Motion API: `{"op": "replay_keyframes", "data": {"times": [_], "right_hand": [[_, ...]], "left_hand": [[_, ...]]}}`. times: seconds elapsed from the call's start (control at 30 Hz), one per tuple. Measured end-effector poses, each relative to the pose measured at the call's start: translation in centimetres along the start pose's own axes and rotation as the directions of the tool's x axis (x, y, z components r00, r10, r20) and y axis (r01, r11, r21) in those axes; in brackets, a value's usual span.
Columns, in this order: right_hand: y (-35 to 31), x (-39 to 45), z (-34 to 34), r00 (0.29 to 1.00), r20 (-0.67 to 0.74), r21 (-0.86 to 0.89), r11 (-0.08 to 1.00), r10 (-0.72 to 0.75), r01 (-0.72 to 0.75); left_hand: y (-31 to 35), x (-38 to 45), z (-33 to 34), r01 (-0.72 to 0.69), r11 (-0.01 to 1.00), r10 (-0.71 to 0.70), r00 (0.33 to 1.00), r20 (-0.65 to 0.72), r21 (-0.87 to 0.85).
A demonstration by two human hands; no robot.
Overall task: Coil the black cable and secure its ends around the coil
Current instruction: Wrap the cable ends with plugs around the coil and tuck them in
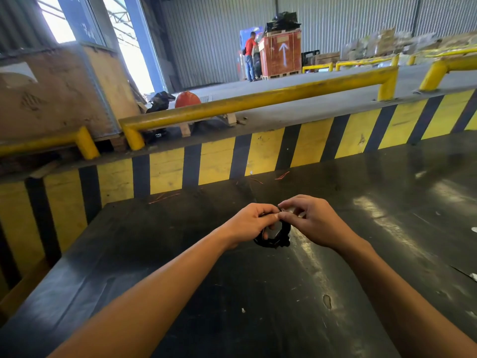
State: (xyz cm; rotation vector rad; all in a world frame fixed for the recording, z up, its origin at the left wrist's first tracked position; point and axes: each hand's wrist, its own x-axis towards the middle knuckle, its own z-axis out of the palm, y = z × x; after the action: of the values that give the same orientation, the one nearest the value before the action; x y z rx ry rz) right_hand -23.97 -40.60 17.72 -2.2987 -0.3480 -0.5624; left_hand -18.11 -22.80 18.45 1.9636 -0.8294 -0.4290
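Cable (273, 235): small black coil, held just above bench (180, 267), centre. Likely light, limp, springy. Left hand (249, 222) grips coil; right hand (308, 220) pinches its top. Hold at the wraps.

I'm looking into a warehouse. Corrugated walls (206, 34) far off, yellow rails (245, 102), striped barrier (258, 153), a crate (281, 54) far right.

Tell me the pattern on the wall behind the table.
Yellow and black slanted stripes on the wall, clear in the head view.
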Motion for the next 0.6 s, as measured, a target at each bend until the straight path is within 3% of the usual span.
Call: {"op": "replay_keyframes", "data": {"times": [0.17,0.3,0.5,0.6], "right_hand": [[0.2,-0.1,-0.8,0.998,0.058,0.088,0.996,0.025,-0.030],[0.5,-0.1,-0.4,0.998,0.046,0.062,0.997,0.053,-0.056],[0.6,0.5,1.2,0.992,-0.110,-0.071,0.995,0.057,-0.065],[1.2,1.0,0.9,0.952,-0.219,0.039,0.977,0.212,-0.209]], "left_hand": [[0.6,0.1,-0.2,-0.039,0.998,0.037,0.999,0.036,0.057],[0.7,0.3,-0.1,-0.036,0.992,0.032,0.999,0.035,0.120],[1.4,0.5,-0.3,-0.029,0.990,0.031,0.999,-0.014,0.140],[2.0,0.4,-1.0,-0.031,0.993,0.034,0.999,-0.031,0.110]]}}
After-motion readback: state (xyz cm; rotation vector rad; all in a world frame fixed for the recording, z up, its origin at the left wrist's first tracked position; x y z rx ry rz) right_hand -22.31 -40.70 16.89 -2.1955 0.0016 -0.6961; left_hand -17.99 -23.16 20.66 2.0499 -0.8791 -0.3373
